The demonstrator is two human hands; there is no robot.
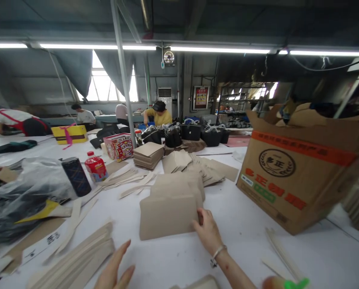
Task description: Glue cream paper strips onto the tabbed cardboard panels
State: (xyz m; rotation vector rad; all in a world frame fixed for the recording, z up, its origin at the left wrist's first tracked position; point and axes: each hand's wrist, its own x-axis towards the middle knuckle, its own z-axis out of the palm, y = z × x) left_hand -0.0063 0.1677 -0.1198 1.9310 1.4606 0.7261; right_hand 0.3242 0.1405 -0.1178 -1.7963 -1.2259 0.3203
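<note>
Grey-brown cardboard pieces lie overlapping in a row on the white table. My right hand (209, 230), with a bracelet at the wrist, has its thumb and fingers closed on the right edge of the front cardboard piece (169, 216). My left hand (117, 267) is low in the view with thumb and forefinger apart, holding nothing. Beside it on the left lies a bundle of long cardboard strips (80, 255). At the bottom edge, partly cut off, is another cardboard piece (202, 283).
A large open carton (276, 180) stands at the right. At left are a plastic bag (35, 180), a dark cylinder (76, 176) and a red bottle (95, 166). Behind are a cardboard stack (148, 155) and black bags (191, 132). A person in yellow (161, 116) works farther back.
</note>
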